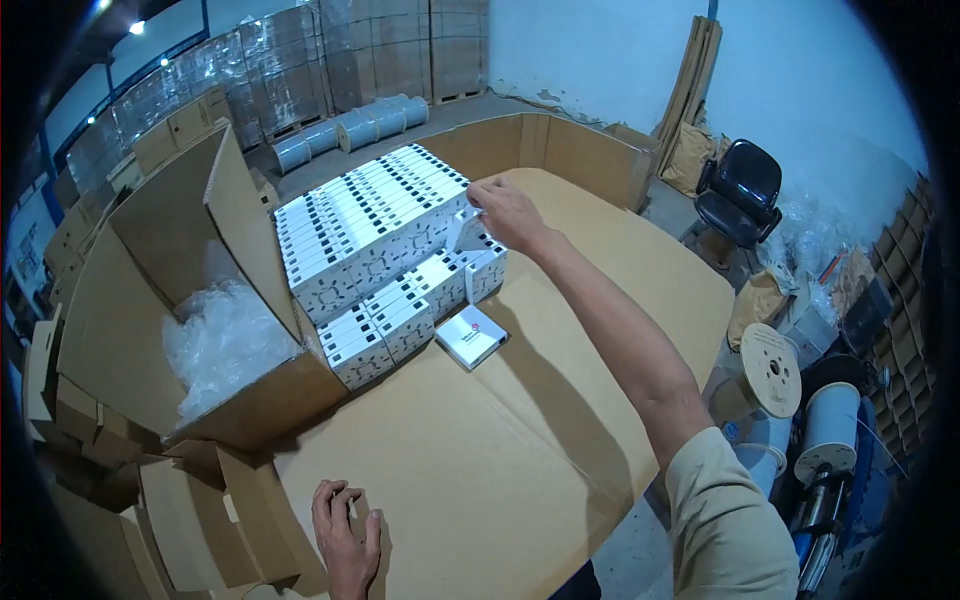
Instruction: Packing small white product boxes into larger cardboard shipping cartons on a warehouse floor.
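Observation:
Rows of small white printed boxes (375, 215) are stacked on the cardboard-topped table (470, 440), with lower rows showing at the front. At the stack's right end my right hand (508, 215) is closed, its fingers pinched at a tilted small white box (463, 230); the fingertips are partly hidden. Below it, another thin white box (470, 283) stands on edge against the lower row. One flat white box (472, 337) lies alone before the stack. Near the front edge, my left hand (345, 535) holds nothing, its fingers loosely bent and apart.
An open carton (250, 400) holding clear plastic bags (228, 335) stands left of the stack. More open cartons (200, 520) sit at lower left. A cardboard wall (585, 160) rises behind the table. A black chair (740, 195) and cable reels (770, 370) stand at right.

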`<control>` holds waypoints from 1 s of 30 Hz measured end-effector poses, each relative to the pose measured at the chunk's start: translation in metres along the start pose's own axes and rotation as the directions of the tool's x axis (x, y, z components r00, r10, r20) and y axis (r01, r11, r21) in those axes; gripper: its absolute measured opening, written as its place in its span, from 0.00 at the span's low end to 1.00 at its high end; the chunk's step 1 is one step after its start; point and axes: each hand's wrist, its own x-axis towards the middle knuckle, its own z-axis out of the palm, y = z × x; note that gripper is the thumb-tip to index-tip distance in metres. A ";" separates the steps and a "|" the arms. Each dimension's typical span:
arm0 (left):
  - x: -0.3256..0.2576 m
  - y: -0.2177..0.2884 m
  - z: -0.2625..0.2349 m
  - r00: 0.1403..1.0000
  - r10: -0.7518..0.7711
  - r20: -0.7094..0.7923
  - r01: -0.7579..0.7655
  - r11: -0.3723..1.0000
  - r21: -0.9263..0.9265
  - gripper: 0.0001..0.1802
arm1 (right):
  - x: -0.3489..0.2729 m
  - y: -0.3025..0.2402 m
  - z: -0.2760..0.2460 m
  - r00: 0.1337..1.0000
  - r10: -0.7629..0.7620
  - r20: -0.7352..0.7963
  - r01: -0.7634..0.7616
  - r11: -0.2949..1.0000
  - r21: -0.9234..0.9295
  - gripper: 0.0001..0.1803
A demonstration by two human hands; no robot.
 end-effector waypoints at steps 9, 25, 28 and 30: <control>-0.002 0.000 0.000 1.000 0.010 0.006 -0.010 1.000 -0.030 0.21 | -0.024 0.003 -0.021 0.985 -0.129 -0.117 0.137 0.989 0.064 0.18; -0.003 -0.001 -0.017 0.989 -0.125 -0.079 0.096 0.948 -0.302 0.18 | -0.152 -0.193 -0.044 0.996 0.067 -0.052 -0.029 0.851 0.524 0.19; -0.003 -0.018 -0.010 0.979 -0.190 -0.076 0.129 0.860 -0.493 0.18 | -0.171 -0.238 -0.039 1.000 0.010 0.001 -0.009 0.808 0.589 0.20; -0.003 -0.016 -0.013 0.965 -0.261 -0.017 0.194 0.758 -0.622 0.18 | -0.182 -0.265 -0.041 0.999 -0.025 0.033 -0.001 0.793 0.610 0.20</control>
